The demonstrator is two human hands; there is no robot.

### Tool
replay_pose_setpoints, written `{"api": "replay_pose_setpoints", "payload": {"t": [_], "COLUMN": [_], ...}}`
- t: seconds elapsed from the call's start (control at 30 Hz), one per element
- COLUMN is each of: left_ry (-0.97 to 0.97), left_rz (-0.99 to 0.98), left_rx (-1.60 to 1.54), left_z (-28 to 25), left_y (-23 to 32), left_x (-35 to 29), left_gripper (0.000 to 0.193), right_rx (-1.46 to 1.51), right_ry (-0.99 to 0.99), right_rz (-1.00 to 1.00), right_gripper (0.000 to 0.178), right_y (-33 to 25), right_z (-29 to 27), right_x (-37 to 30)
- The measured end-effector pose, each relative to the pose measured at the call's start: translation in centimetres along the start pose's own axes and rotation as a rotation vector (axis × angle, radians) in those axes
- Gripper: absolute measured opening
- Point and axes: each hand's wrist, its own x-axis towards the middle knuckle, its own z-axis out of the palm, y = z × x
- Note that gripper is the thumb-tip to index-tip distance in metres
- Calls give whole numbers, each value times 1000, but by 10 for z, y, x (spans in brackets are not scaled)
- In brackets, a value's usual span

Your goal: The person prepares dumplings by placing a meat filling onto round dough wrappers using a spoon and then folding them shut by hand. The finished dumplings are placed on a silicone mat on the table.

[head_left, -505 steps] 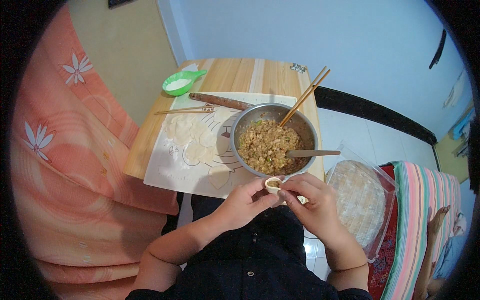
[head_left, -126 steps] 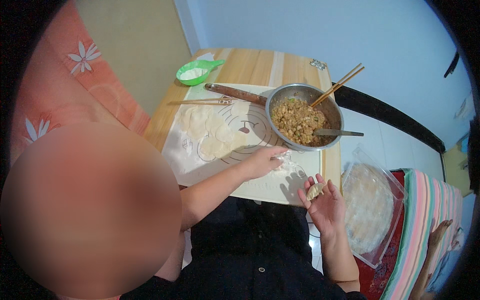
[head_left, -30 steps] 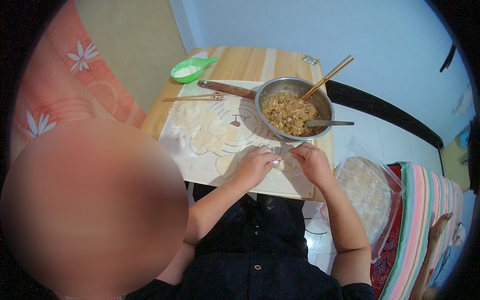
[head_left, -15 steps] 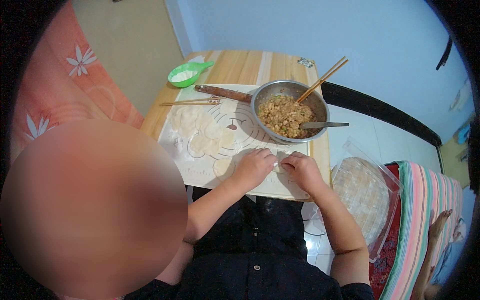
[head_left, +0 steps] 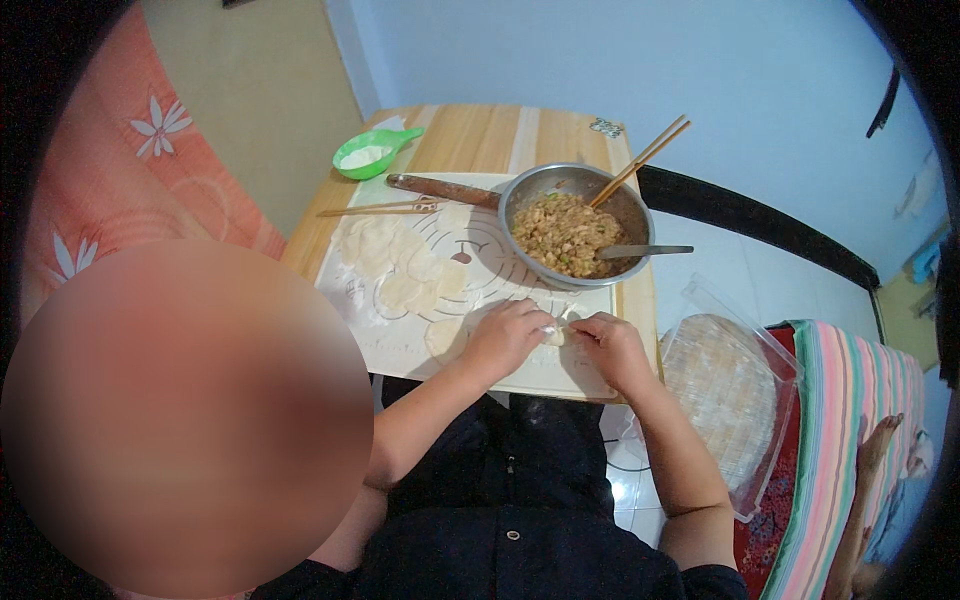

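Between my hands, over the near right of the white printed mat (head_left: 400, 350), is a pale dumpling (head_left: 556, 337). My left hand (head_left: 507, 337) closes its fingertips on the left end. The right end is pinched by the thumb and fingers of my right hand (head_left: 608, 343). Several flat round dough wrappers (head_left: 382, 248) lie overlapping on the mat's left half, and one more wrapper (head_left: 441, 340) is beside my left wrist. Past my hands stands a steel bowl (head_left: 630, 205) of minced filling (head_left: 560, 232), with chopsticks (head_left: 642, 162) and a flat-handled utensil (head_left: 645, 251) stuck in it.
A wooden rolling pin (head_left: 440, 188) rests against the bowl's left side. Another pair of chopsticks (head_left: 370, 210) lies near a green scoop (head_left: 402, 137) of white flour. Right of the wooden table, lower down, sits a round woven tray (head_left: 715, 400). Someone's leg (head_left: 868, 480) rests on striped bedding.
The dumpling between my fingers shows more plainly now, and my right hand has drawn slightly to the right and down. The rest stays in place apart from a small view shift.
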Motion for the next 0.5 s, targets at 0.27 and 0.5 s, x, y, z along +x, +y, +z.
{"api": "replay_pose_setpoints", "payload": {"t": [0.27,0.5], "left_ry": [7,25], "left_rz": [-48,-39], "left_rx": [-57,-20], "left_z": [1,-2], "left_y": [2,-2], "left_x": [-1,-11], "left_gripper": [19,22], "right_rx": [-88,26], "right_ry": [32,4], "right_rz": [27,-12], "right_gripper": [17,18], "right_y": [-7,-1], "right_z": [14,0], "right_x": [2,0]}}
